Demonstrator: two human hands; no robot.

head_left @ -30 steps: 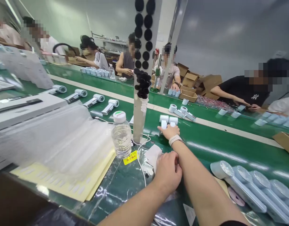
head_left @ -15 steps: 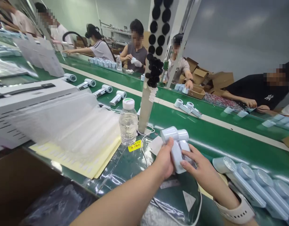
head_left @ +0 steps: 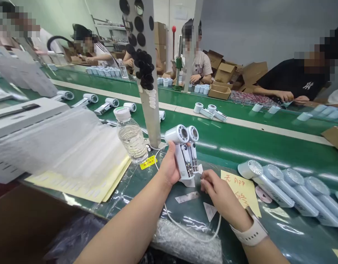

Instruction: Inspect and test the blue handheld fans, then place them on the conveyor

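Note:
My left hand (head_left: 169, 167) is wrapped round the handles of two pale blue handheld fans (head_left: 182, 159), held upright side by side. Their round heads face me, and the uncovered handle fronts show dark inner parts. Just right of the fans, my right hand (head_left: 214, 187) is apart from them, its fingers curled together low over the bench. A small white piece (head_left: 200, 168) shows at its fingertips; I cannot tell whether they grip it. A white strip (head_left: 187, 197) and a white triangle (head_left: 209, 211) lie on the bench below the hands.
Several fans (head_left: 276, 185) lie in a row at right, by a handwritten yellow note (head_left: 240, 187). A water bottle (head_left: 132, 139) stands left, beside translucent sheets (head_left: 75, 146). A metal post (head_left: 149, 113) rises behind. A white cable (head_left: 191, 238) loops in front. Co-workers sit across the green belt (head_left: 268, 150).
The two fans have been turned so their heads and uncovered handle fronts face me. My right hand has let go of them and drawn back, its fingers curling. The view has swung right.

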